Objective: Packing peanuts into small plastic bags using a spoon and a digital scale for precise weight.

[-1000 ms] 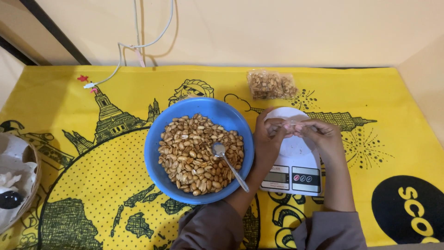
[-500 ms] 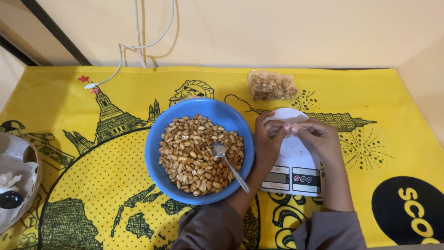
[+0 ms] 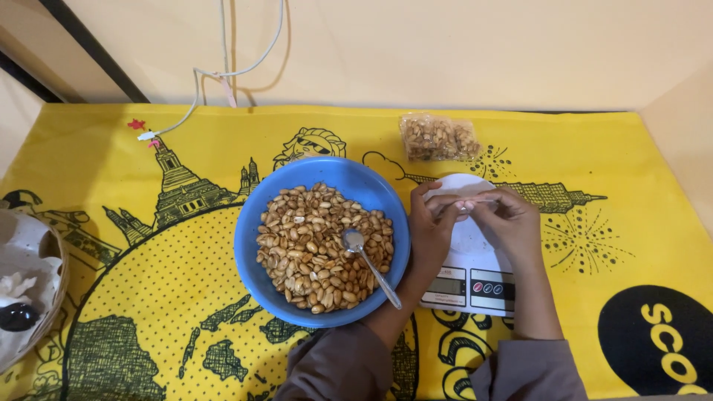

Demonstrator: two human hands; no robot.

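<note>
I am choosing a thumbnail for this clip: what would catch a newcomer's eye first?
The blue bowl heaped with peanuts, a metal spoon resting in it, sits mid-table on the bright yellow printed cloth. Just right of it, the left hand and right hand meet over a white kitchen scale, pinching a small clear bag.

bowl left, scale right, on the tabletop (image 3: 594,156)
bowl of peanuts (image 3: 321,241) holds a spoon (image 3: 369,265); scale (image 3: 471,252) just right of it, under both hands; bag of peanuts (image 3: 438,137) behind the scale; basket (image 3: 30,289) at far left.

Blue bowl (image 3: 252,245); yellow cloth (image 3: 594,148) with black drawings.
</note>
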